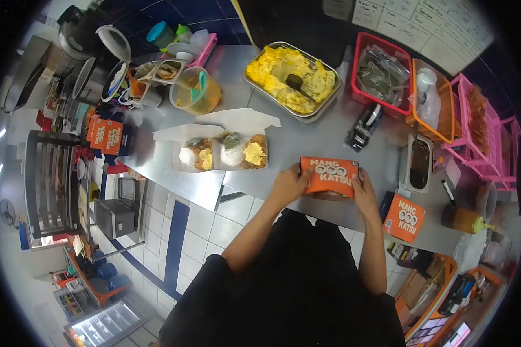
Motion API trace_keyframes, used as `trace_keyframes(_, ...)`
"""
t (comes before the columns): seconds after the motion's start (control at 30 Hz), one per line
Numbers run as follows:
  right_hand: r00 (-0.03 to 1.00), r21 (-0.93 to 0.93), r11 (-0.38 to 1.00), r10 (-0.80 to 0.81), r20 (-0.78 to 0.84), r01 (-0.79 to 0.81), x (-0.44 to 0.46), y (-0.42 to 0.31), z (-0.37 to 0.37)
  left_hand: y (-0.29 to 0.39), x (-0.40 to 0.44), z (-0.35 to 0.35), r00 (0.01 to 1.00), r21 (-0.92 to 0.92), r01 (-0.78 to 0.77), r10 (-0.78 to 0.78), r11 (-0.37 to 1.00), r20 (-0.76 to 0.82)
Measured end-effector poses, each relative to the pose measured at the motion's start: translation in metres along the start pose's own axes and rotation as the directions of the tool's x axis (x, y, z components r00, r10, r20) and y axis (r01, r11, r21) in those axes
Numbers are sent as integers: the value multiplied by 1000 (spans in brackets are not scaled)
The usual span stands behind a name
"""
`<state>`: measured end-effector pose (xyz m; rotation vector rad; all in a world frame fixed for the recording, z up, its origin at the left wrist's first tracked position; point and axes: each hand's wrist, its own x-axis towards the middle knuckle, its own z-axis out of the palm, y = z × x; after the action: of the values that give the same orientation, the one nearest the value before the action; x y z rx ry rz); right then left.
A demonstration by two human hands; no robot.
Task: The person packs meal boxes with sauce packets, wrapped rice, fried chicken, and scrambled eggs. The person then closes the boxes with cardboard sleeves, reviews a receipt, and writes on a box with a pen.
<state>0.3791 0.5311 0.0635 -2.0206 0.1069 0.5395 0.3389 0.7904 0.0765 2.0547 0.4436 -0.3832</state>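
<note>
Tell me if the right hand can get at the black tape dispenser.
Probably yes: the tape dispenser lies just beyond the right hand, with bare counter between, though that hand must first release its Mang Katsu box.

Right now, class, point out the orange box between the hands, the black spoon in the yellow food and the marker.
Orange box [331,178]: head view, on its printed top.
Black spoon [294,81]: head view, on its wide end.
Marker [448,190]: head view, on its barrel.

Seeing glossy metal on the counter [283,134], shiny metal on the tray [308,117]; catching smooth card on the box [331,177], glossy plastic on the basket [357,81].
</note>
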Motion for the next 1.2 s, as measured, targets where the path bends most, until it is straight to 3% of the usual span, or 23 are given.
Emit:
trace_keyframes(0.03, 999, -154, 987, 46, -18, -48, -2, -3, 2, 4, -4, 10, 999, 208, -51, 49, 977, 11)
trace_keyframes(0.07, 996, -302, 949, 84, -37, -92, -2, -8, 5, -27, 0, 37, 973, 364, -195, 225, 911, -43)
trace_keyframes(0.17, 994, -554, 827, 104, -17, -96, 7, -11, 2, -23, -7, 37, 976, 242, -82, 127, 967, -175)
trace_keyframes(0.23, 994, -660, 748, 104, 18, -66, 12, -6, -8, -23, 2, 21, 997, 246, -68, 76, 967, -23)
trace_keyframes(0.27, 998, -651, 757, -33, 48, 57, 13, -7, -11, -24, 3, 13, 997, 247, -64, 49, 967, 65)
trace_keyframes(0.3, 983, -642, 747, -173, 65, 174, 18, -14, -18, -15, 2, 5, 980, 400, -189, 196, 897, 23)
trace_keyframes(0.37, 799, -530, 601, -502, 333, 598, 30, -37, -32, 8, -1, -8, 865, 664, -383, 502, 642, 14)
trace_keyframes(0.43, 663, -496, 446, -413, 624, 745, 24, -65, -34, 29, -7, -17, 858, 685, -504, 393, 526, 330)
trace_keyframes(0.47, 654, -532, 382, -389, 649, 755, 18, -69, -29, 36, -7, -19, 825, 682, -565, 313, 464, 471)
trace_keyframes(0.53, 632, -586, 239, -339, 696, 774, 12, -74, -26, 42, -6, -16, 796, 683, -605, 334, 410, 505)
trace_keyframes(0.7, 720, -684, 299, -501, 481, 665, -20, -17, -20, 46, 4, -9, 642, 574, -762, 468, 300, 607)
trace_keyframes(0.77, 708, -678, 346, -602, 371, 649, -36, -2, -25, 62, 7, -3, 615, 557, -786, 430, 269, 661)
trace_keyframes(0.83, 758, -661, 461, -597, 262, 592, -53, 7, -26, 78, 14, 4, 557, 504, -830, 394, 239, 731)
trace_keyframes(0.9, 811, -674, 544, -567, 146, 501, -69, 11, -24, 75, 56, 27, 611, 401, -775, 415, 489, 674)
trace_keyframes(0.97, 830, -685, 613, -558, -22, 394, -78, 19, -21, 69, 115, 57, 777, 293, -603, 462, 742, 428)
trace_keyframes(1.03, 833, -682, 679, -521, -187, 272, -86, 24, -20, 99, 142, 74, 959, 44, -245, 235, 969, 160)
trace_keyframes(1.07, 806, -662, 709, -527, -269, 243, -85, 30, -17, 130, 136, 76, 986, -113, 14, 5, 994, 169)
trace_keyframes(1.1, 804, -655, 724, -514, -298, 219, -87, 30, -17, 151, 136, 80, 951, -258, 276, -224, 926, 213)
trace_keyframes(1.13, 802, -647, 736, -501, -325, 197, -89, 29, -19, 147, 158, 86, 877, -295, 434, -324, 851, 354)
trace_keyframes(1.2, 800, -639, 749, -487, -350, 176, -90, 32, -23, 149, 166, 84, 840, -351, 463, -277, 814, 466)
